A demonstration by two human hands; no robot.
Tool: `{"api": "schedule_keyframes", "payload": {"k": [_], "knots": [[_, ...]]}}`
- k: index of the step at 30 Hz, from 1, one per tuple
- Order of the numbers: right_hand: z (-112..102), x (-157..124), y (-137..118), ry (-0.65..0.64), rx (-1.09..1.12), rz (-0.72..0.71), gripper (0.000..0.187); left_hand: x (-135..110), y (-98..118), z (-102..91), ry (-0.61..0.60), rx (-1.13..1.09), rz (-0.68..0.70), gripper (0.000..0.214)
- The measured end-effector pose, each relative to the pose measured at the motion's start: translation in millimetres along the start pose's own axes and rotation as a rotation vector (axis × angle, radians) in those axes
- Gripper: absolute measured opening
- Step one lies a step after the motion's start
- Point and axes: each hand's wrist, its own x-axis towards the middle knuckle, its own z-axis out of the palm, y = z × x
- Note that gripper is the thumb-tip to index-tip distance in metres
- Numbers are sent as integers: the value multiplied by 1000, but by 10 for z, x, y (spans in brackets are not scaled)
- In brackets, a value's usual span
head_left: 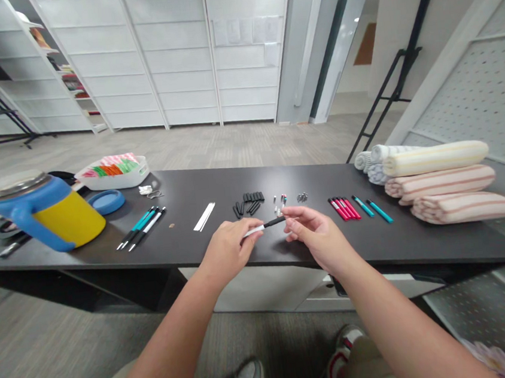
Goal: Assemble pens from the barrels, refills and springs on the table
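Note:
My left hand (227, 244) is closed around the white barrel of a pen (253, 231), held nearly level above the table's front edge. A black rubber grip (274, 221) covers the pen's right end. The thumb and fingers of my right hand (313, 230) curl about that black end; any small part between the fingertips is too small to make out. Just beyond lie loose black grips (253, 198), some in a row and others scattered. Small white and coloured pen parts (283, 199) and a cluster of tiny metallic pieces (302, 197) are beside them.
The dark table (180, 187) also holds thin white refills (204, 216), pens (141, 227), red barrels (345, 208), teal barrels (379, 210) and rolled towels (441, 184). Left stand a blue-and-yellow mug (57, 215), its blue lid (106, 201) and a white basket (116, 178).

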Motion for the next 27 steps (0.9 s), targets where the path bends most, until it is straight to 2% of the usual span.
{"api": "schedule_keyframes", "payload": {"k": [3, 6, 19, 27], "knots": [[-36, 14, -12, 71, -3, -95, 36, 9, -6, -10, -11, -30, -31, 15], [-69, 18, -11, 61, -59, -144, 33, 13, -19, -7, -20, -43, -24, 17], [-66, -3, -50, -36, -145, -137, 34, 30, -85, -56, -75, -159, -59, 20], [-37, -46, -39, -72, -258, -155, 28, 37, -97, -74, -126, -189, -77, 17]]}}
